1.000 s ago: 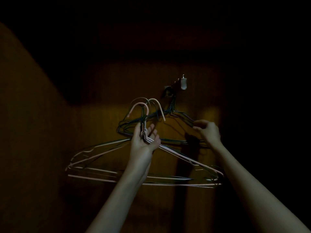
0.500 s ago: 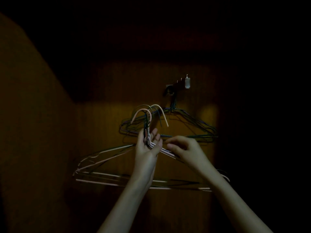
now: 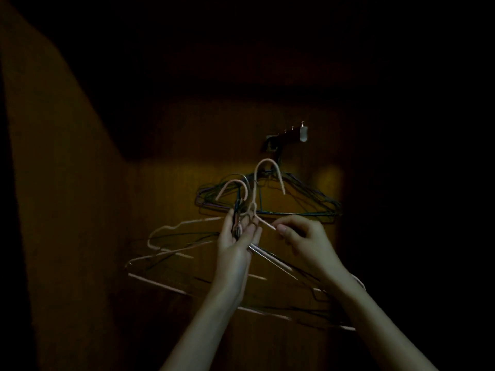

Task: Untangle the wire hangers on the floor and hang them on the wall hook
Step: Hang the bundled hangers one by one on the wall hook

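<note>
Left hand [image 3: 238, 236] grips hanger bunch [image 3: 187, 253] necks; right hand [image 3: 302, 239] pinches pink hanger [image 3: 265, 183] shoulder below wall hook [image 3: 288, 135].

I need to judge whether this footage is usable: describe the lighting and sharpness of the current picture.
Head view: very dim, with one warm patch of light on the brown wooden wall behind the dark wire hangers already on the wall hook; edges fall to black. The left hand, right hand and pale pink wire hangers read clearly; the lower dark wires smear into shadow.
</note>
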The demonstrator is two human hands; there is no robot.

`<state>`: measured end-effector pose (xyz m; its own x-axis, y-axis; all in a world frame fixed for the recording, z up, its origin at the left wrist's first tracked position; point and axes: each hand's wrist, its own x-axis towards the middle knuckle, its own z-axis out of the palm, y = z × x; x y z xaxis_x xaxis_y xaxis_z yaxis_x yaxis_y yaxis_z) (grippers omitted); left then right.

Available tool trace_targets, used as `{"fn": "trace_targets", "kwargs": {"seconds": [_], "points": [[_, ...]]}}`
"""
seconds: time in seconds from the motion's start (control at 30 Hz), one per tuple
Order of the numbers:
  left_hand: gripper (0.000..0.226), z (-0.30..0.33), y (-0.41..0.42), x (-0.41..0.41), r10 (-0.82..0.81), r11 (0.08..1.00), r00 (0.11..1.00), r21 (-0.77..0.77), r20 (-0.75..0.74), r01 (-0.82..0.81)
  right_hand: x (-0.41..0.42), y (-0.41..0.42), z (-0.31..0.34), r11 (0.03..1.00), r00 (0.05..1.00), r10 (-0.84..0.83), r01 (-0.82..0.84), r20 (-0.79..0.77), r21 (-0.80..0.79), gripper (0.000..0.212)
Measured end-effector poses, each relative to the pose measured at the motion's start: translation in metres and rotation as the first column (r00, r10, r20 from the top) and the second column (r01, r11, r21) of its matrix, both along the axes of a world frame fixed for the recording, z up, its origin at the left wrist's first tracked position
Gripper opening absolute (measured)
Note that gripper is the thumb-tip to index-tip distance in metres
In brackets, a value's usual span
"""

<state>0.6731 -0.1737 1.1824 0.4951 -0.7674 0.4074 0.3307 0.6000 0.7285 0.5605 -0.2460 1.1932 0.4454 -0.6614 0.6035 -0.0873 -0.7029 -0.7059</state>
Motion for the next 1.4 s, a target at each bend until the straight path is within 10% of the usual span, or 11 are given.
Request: {"fn": "trace_targets", "kwargs": {"seconds": [0.93, 1.4], "points": [[0.058, -0.017, 0.039, -0.011, -0.034, 0.997, 0.997, 0.071, 0.067, 0.029, -0.019, -0.004, -0.014, 0.909, 0.988, 0.050, -0.105, 0.144, 0.404, 0.018], [0.061, -0.020, 0.079, -0.017, -0.077, 0.992, 0.984, 0.113, 0.159, 0.059, -0.013, 0.009, -0.031, 0.970, 0.926, -0.244, 0.229, -0.289, -0.085, 0.016]]}}
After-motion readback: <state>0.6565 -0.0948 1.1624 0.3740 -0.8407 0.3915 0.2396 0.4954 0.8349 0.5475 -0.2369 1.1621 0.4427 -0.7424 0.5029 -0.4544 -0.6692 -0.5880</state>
